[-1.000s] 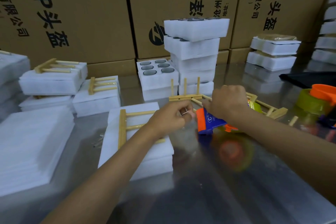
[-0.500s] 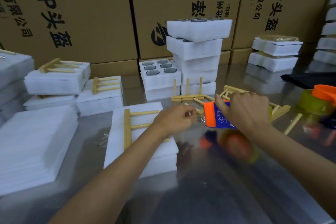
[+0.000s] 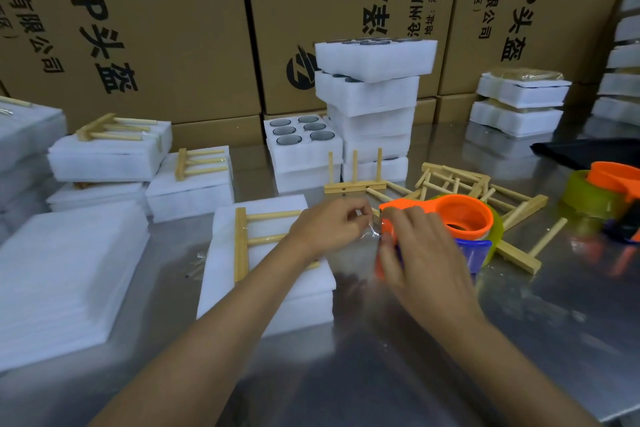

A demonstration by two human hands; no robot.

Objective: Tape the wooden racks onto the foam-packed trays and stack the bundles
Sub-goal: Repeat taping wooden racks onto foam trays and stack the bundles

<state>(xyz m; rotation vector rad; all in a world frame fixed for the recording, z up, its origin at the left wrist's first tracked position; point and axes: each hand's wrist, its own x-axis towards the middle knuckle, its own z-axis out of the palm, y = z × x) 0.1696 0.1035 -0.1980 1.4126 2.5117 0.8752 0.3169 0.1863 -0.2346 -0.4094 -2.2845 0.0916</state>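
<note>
A white foam-packed tray (image 3: 270, 295) lies in front of me on the metal table, with a wooden rack (image 3: 242, 239) flat on top of it. My left hand (image 3: 329, 225) hovers over the tray's right edge and pinches the free end of clear tape (image 3: 370, 234). My right hand (image 3: 415, 250) grips an orange and blue tape dispenser (image 3: 460, 218) just right of the tray. A short stretch of tape spans between the two hands. Part of the rack is hidden under my left forearm.
Taped bundles (image 3: 110, 152) (image 3: 190, 180) sit at the left beside a flat foam sheet pile (image 3: 65, 274). A tall foam tray stack (image 3: 374, 104) stands behind centre. Loose wooden racks (image 3: 485, 194) lie right, a second tape dispenser (image 3: 602, 187) far right. Cardboard boxes (image 3: 156, 28) wall the back.
My right hand turned the dispenser so its orange ring now faces up, and brought it back close to my left hand. My left hand stayed over the tray's right edge, pinching the tape.
</note>
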